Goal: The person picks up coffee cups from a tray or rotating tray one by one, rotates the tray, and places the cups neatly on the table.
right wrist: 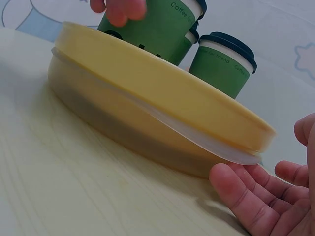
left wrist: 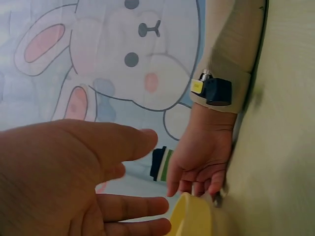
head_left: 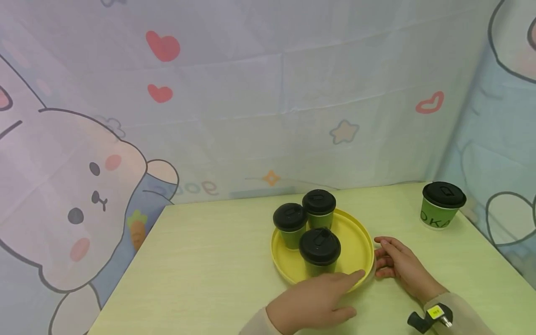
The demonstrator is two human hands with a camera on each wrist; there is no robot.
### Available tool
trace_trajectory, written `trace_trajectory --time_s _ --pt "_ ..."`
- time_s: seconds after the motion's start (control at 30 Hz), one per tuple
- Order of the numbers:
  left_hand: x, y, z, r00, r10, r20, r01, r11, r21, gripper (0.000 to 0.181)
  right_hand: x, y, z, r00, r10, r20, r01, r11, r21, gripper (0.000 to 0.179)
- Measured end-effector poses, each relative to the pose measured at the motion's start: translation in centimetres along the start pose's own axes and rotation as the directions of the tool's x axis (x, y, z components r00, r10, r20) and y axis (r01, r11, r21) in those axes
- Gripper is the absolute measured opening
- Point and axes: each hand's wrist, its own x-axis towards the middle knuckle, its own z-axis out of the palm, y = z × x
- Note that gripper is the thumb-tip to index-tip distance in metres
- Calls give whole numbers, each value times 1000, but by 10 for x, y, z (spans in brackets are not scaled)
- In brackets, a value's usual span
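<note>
A round yellow tray [head_left: 353, 239] carries three green paper cups with black lids: a front cup [head_left: 320, 251], a left cup [head_left: 291, 224] and a back cup [head_left: 319, 207]. My left hand [head_left: 314, 298] reaches over the tray's front edge, fingers straight, close before the front cup. Beside the tray's right edge is my right hand [head_left: 402, 267], palm toward it, fingers loosely bent and holding nothing. In the right wrist view its fingertips [right wrist: 227, 178] are right at the pale lip [right wrist: 216, 150] under the tray's yellow rim.
A fourth green cup [head_left: 441, 207] with a black lid stands alone at the table's back right. The pale yellow-green table [head_left: 201, 260] meets a cloth backdrop [head_left: 251, 93] printed with cartoon animals and hearts. A small dark device [head_left: 431, 318] is strapped on the right sleeve.
</note>
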Motion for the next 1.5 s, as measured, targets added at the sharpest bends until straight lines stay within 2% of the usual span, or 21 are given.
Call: trace_trajectory --time_s 0.17,0.37,0.63,0.97,1.5 --pt "8 -6 12 998 63 16 -62 994 -89 81 0 2 1 1000 -6 12 6 1000 0 60" --pt "12 -10 17 996 78 32 -73 986 -150 83 0 1 2 1000 -6 7 6 1000 -9 61" --pt "13 -11 18 997 66 50 -55 979 -197 80 1 0 1 1000 15 0 -15 1000 -9 61" --pt "10 -11 10 995 3 104 20 975 -222 73 0 1 1 1000 4 -1 -4 1000 -18 61" --pt "1 -18 -1 993 -30 111 56 968 -245 69 1 2 0 1000 1 -11 -2 1000 -28 60"
